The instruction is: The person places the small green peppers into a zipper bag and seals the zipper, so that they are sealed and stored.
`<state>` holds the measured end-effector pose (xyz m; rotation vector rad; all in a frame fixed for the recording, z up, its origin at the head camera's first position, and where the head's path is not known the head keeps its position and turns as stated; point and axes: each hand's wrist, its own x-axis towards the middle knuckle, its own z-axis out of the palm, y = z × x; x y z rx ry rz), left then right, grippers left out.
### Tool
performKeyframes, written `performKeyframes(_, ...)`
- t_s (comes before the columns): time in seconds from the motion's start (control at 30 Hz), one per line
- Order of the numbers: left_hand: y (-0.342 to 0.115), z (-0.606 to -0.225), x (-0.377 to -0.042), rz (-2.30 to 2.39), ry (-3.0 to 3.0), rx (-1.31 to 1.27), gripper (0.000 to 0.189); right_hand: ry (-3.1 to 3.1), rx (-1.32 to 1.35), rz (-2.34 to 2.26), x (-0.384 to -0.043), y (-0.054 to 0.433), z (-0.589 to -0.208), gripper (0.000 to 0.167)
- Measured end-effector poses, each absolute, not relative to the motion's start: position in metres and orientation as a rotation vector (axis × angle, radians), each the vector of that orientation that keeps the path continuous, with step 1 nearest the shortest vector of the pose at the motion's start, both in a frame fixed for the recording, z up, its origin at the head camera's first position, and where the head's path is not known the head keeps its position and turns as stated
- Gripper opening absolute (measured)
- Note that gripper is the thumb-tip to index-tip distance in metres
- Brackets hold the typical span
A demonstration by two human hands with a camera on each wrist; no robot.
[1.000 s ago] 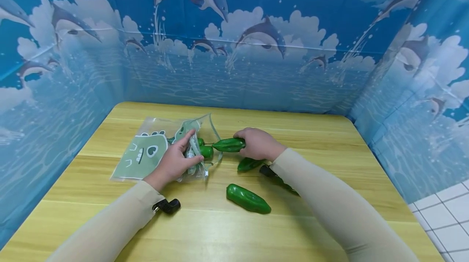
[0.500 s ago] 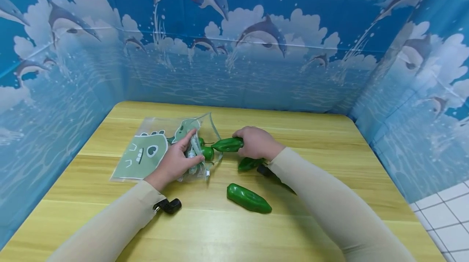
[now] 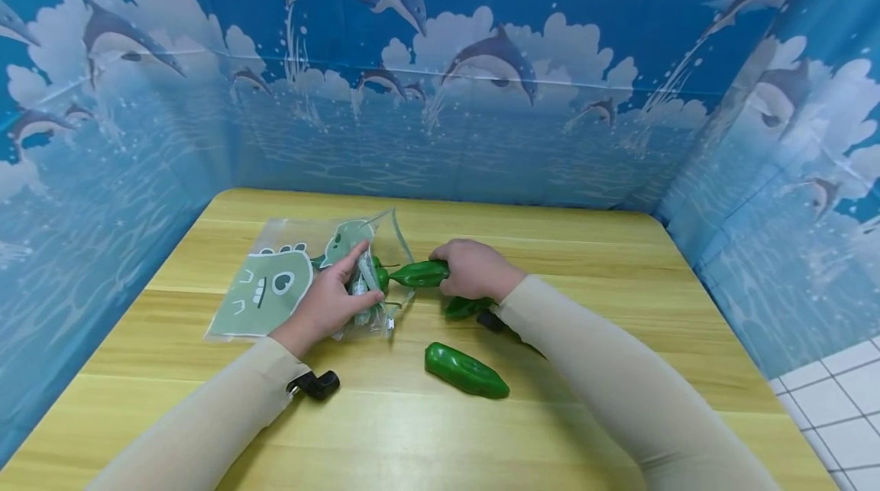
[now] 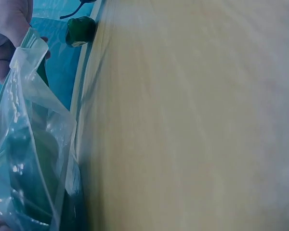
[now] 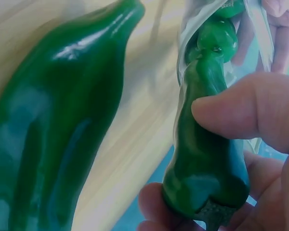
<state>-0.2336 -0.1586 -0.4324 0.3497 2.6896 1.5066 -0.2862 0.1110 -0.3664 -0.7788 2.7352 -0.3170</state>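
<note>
My right hand (image 3: 477,269) grips a long green pepper (image 3: 421,274) by its stem end, its tip pointing left into the mouth of a clear plastic bag (image 3: 264,292) printed with a green cartoon dinosaur. In the right wrist view, that tip meets a rounded green pepper (image 5: 216,39) inside the bag. My left hand (image 3: 326,304) holds the bag at its mouth, thumb and index finger spread apart with the bag's edge between them. Dark green shapes show through the plastic in the left wrist view. Below my right hand lies another green pepper (image 3: 464,308), partly hidden.
A loose green pepper (image 3: 466,371) lies on the wooden table (image 3: 385,445) in front of the hands. Black wrist cameras, such as the left one (image 3: 318,385), stick out beneath the sleeves. A blue dolphin-print curtain (image 3: 440,147) hangs around the table's back and sides.
My right hand has moved slightly left with its pepper. The rounded pepper at the bag's mouth has slid farther in. My left hand stays in place.
</note>
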Motion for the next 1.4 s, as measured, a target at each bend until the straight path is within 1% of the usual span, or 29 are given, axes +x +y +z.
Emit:
performKeyframes(0.8, -0.163, -0.432, -0.235, 1.560, 2.642, 0.365, 0.094, 2.716, -0.865, -0.277, -0.284, 0.086, -0.378, 0.049)
performKeyframes(1.4, -0.162, -0.432, -0.234, 1.588, 2.627, 0.396, 0.093, 2.630, -0.919, -0.373, -0.285, 0.063, -0.388, 0.048)
